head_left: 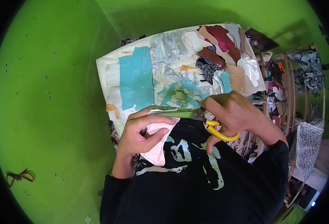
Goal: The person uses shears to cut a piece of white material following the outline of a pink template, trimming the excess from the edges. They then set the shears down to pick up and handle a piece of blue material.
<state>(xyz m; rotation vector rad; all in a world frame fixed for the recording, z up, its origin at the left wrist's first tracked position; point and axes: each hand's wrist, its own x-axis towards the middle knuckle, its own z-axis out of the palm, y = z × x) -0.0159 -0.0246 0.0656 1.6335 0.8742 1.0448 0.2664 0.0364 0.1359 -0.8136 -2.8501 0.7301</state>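
My left hand [136,136] is closed on a pale pink cut piece [156,148] with red lettering near its lower end, pinched between thumb and fingers. My right hand [231,114] is wrapped round yellow-handled scissors [224,137]. Their blades point left, spread apart, and reach to the fingers of my left hand at the piece's top edge. Just beyond the blades, teal and pale scraps [181,93] lie heaped on the table [104,71].
A large teal sheet [136,80] lies on the table's left. Cut pieces in brown, maroon [218,37] and white [250,71] are piled at the right. A wooden rack [289,86] with materials stands right of the table. Red-handled scissors or pliers [19,177] hang on the green wall [56,112].
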